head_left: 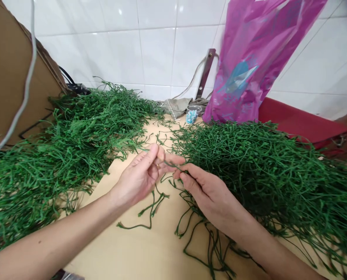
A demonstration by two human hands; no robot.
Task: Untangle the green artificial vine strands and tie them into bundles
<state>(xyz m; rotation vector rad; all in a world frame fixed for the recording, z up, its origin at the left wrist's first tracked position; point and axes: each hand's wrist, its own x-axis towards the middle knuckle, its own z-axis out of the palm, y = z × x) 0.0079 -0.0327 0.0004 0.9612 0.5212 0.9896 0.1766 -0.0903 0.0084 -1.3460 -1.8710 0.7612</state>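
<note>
A thin green cord (173, 165) stretches between my two hands above the tan tabletop (115, 256). My left hand (144, 171) pinches it between thumb and forefinger, the other fingers pointing right. Its far end pokes out to the left past the thumb. My right hand (202, 188) grips the cord at the other side with thumb and bent fingers. Below the hands lie a few loose green cords (152, 206) with knotted, frayed ends. More strands (211, 249) spill out under my right forearm.
Big heaps of green cords flank the hands, one on the left (82, 128) and one on the right (249, 155). Behind stand a pink plastic bag (249, 46), a small clear cup (191, 115) and a metal bracket (206, 74). A cardboard box (18, 74) rises at left.
</note>
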